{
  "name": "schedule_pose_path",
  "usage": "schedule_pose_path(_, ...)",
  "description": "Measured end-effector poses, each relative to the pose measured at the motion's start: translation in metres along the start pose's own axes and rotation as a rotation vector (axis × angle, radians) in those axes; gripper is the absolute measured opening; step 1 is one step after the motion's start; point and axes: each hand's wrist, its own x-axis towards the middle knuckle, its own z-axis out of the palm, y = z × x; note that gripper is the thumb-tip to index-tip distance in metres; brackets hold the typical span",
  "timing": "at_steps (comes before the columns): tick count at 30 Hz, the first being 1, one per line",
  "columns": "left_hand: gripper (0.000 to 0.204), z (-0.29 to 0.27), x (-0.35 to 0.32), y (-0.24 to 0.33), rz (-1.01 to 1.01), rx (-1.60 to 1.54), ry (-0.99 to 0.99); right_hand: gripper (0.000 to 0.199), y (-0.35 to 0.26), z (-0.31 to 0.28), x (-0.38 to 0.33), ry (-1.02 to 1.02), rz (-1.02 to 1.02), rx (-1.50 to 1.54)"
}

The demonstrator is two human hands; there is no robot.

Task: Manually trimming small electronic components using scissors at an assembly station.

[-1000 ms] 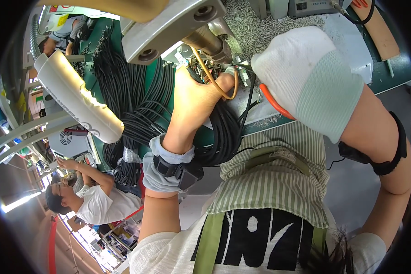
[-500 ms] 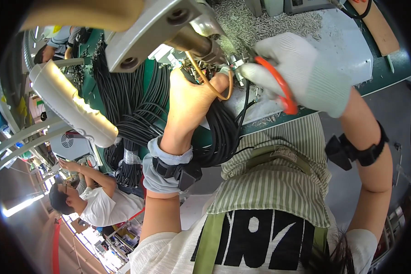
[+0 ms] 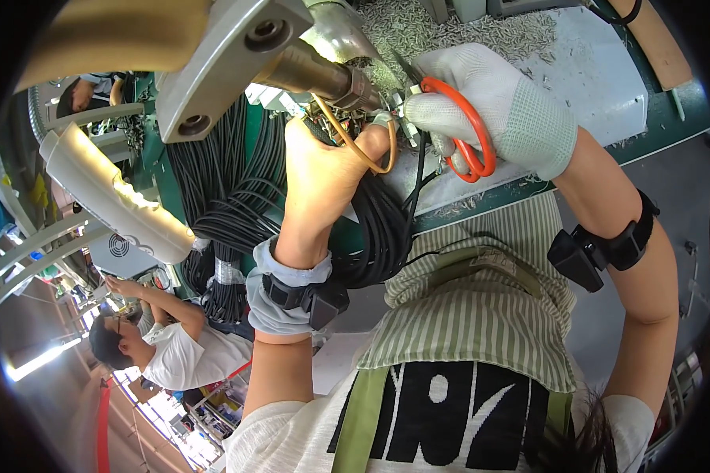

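Note:
My bare left hand is closed under the machine's metal head, its thumb bent over the ends of black cables. Most of its fingers are hidden. A yellow-brown loop curves across the thumb. My gloved right hand grips scissors with red-orange handle loops; their dark blades point up and to the left. At its thumb and fingertips is a small silvery connector piece, close to the left thumb. Whether the fingertips pinch that piece is hard to tell.
Above the hands hangs the machine's grey arm with its metal shaft. A lit lamp stands left. Many small metal pieces cover the white sheet. More black cables lie left. A co-worker sits beyond.
My right hand has moved left and slightly up with the scissors, closer to the left thumb. My left hand stays nearly in place. The machine arm and lamp appear shifted left in view.

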Motion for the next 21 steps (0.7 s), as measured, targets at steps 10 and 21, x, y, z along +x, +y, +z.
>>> schedule_pose_path(10,0.014,0.010,-0.001,-0.002,0.013,0.017,0.059,0.032,0.002,-0.008,0.004,-0.031,-0.056,-0.123)
schedule_pose_path(21,0.016,0.005,-0.004,-0.005,0.015,0.038,0.056,0.030,0.007,-0.007,0.008,-0.055,-0.058,-0.028)
